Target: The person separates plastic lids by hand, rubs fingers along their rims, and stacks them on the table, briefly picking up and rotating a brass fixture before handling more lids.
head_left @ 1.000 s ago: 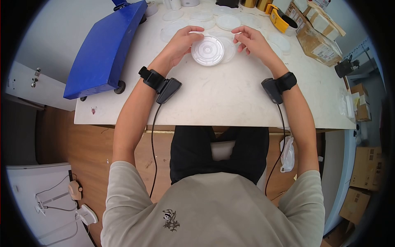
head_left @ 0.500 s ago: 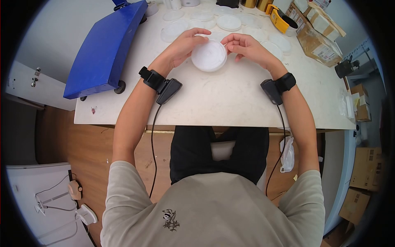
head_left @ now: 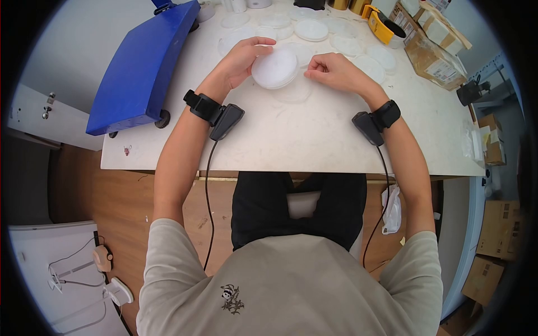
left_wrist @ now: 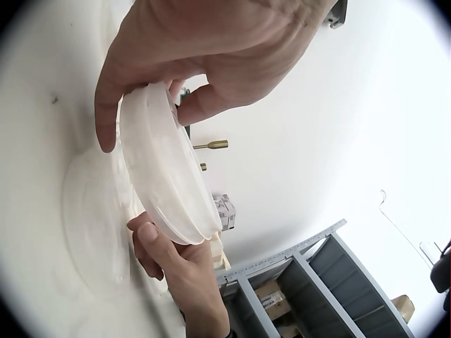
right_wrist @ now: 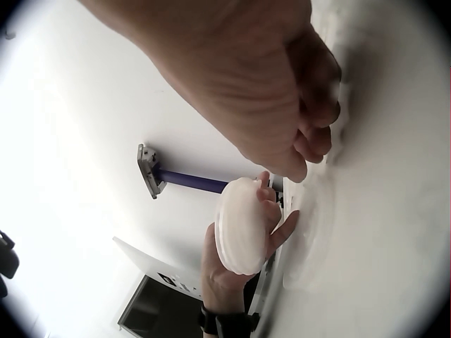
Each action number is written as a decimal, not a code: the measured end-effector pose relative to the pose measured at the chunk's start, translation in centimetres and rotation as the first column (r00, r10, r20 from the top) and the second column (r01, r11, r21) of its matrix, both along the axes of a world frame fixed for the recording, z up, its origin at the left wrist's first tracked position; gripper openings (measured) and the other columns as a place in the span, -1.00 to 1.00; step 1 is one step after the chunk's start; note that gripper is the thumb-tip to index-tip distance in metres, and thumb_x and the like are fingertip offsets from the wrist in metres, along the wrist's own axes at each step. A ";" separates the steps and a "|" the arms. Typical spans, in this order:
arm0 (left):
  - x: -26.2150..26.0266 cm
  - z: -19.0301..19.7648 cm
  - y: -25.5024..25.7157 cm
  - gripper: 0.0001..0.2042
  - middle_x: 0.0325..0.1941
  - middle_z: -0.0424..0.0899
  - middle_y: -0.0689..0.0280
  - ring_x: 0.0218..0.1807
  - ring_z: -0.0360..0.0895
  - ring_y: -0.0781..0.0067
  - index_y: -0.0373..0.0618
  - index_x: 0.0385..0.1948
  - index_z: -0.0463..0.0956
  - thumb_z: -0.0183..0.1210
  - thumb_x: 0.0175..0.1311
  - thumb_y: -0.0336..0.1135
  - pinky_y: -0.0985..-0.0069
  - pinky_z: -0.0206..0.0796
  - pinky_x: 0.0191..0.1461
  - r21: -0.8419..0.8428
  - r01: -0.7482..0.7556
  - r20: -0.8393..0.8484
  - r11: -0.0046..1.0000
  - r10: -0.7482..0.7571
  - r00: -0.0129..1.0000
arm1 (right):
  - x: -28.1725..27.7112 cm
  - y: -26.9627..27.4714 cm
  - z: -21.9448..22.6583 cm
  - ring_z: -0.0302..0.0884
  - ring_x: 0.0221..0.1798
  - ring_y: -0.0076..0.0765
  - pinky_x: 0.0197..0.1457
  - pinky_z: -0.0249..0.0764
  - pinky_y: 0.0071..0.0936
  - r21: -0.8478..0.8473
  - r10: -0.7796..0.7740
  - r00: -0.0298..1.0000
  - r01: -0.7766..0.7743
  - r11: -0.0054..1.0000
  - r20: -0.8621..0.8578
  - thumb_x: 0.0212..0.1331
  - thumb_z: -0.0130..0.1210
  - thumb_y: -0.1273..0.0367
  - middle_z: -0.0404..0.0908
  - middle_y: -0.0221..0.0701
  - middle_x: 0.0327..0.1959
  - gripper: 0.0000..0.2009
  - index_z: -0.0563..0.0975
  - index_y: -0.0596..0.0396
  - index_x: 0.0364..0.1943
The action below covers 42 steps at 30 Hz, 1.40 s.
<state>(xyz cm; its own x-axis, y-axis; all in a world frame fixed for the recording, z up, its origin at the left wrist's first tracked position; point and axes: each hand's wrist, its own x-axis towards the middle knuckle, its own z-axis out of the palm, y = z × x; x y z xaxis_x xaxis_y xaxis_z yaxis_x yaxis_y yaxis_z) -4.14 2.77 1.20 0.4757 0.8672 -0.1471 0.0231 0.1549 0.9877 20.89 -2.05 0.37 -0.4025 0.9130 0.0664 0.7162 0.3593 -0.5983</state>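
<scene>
My left hand (head_left: 242, 60) grips a small stack of round, translucent white plastic lids (head_left: 276, 67) by its left edge, tilted above the table. In the left wrist view, the thumb and fingers clasp the stacked lids (left_wrist: 165, 165) at their upper end, and layered rims show along the lower edge. Just right of the stack, my right hand (head_left: 335, 73) has its fingers curled, thumb near the index finger, and nothing shows between them. Below the stack, a clear lid (head_left: 292, 94) is faintly visible close over the white table, near the right fingertips.
More clear lids, one of them a whiter lid (head_left: 311, 30), lie spread on the white table (head_left: 314, 134) beyond the hands. A blue platform (head_left: 143, 67) stands at left. Cardboard boxes (head_left: 434, 61) and a yellow-black tape dispenser (head_left: 384, 25) are at back right.
The ringed face of the stack has given way to a plain white one. My right hand met its edge, then drew away lower right; a clear lid now shows below the stack.
</scene>
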 end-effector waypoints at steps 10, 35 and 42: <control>0.4 -0.5 -0.2 -0.65 -0.06 0.59 0.21 -0.04 0.60 0.46 -0.22 0.16 0.39 0.06 0.37 -0.39 0.48 0.49 0.02 -0.026 0.051 0.048 0.998 -0.050 0.998 | -0.1 0.3 -0.7 0.50 -0.48 -0.53 -0.36 0.43 -0.53 -0.112 0.023 0.983 -0.044 0.993 -0.182 0.20 0.18 0.24 0.62 -0.43 -0.43 -0.77 0.56 0.14 -0.27; 1.0 0.2 -0.9 -0.62 0.06 0.58 0.22 0.06 0.52 0.50 -0.20 0.18 0.38 0.11 0.37 -0.33 0.48 0.35 0.22 0.194 -0.060 0.063 0.979 0.049 0.997 | 0.6 0.1 1.7 0.32 -0.43 -0.79 -0.42 0.28 -0.72 -0.164 -0.095 0.853 0.012 0.986 -0.513 0.31 0.03 0.33 0.50 -0.67 -0.39 -0.82 0.60 0.00 -0.11; 0.9 0.1 -0.8 -0.61 0.08 0.58 0.18 0.08 0.52 0.48 -0.20 0.19 0.37 0.11 0.36 -0.32 0.47 0.35 0.23 0.193 -0.043 0.061 0.980 0.032 0.998 | 0.9 0.5 0.9 0.40 -0.33 -0.77 -0.36 0.28 -0.73 -0.016 0.070 0.938 -0.080 0.997 -0.338 0.25 0.07 0.42 0.56 -0.58 -0.20 -0.78 0.53 0.03 -0.04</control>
